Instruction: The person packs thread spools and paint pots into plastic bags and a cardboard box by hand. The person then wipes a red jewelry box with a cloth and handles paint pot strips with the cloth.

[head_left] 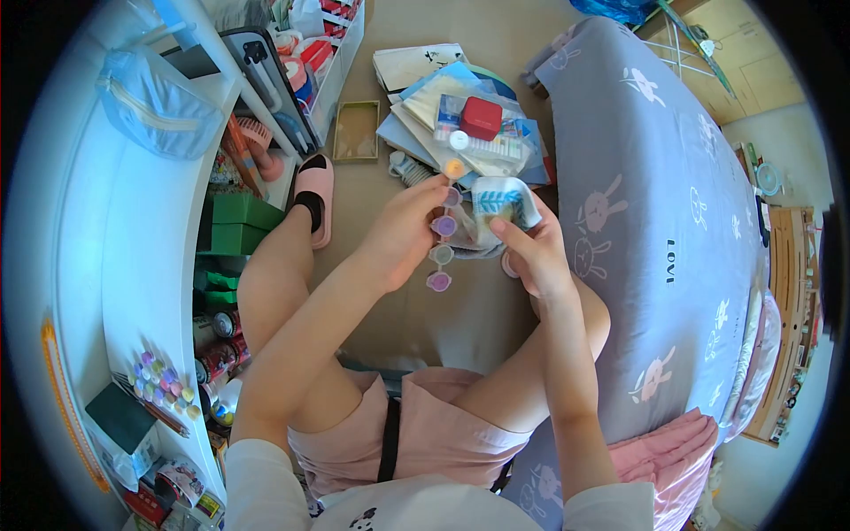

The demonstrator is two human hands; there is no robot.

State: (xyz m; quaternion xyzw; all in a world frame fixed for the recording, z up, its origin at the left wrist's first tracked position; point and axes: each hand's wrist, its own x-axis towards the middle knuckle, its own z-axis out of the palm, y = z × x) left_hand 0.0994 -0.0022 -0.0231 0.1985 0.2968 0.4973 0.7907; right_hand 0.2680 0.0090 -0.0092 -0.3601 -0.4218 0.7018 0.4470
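My left hand (409, 232) is closed on a strip of small round paint pots (444, 227), which hangs down with orange, purple and clear pots showing. In my right hand (537, 243) is a white cloth (503, 202) with a blue leaf print, pinched between thumb and fingers. The cloth's lower part hangs between my hands, close beside the pots. Just beyond them, a red box (481, 119) and a clear pack of white-capped tubes (496, 146) lie on a pile of papers (416, 111).
A bed with a grey-blue rabbit-print cover (637, 177) stands at the right. On the left is a white desk (146, 257) with shelves holding green boxes (239, 221). An empty shallow tray (356, 131) lies on the floor beyond my slippered foot (312, 199).
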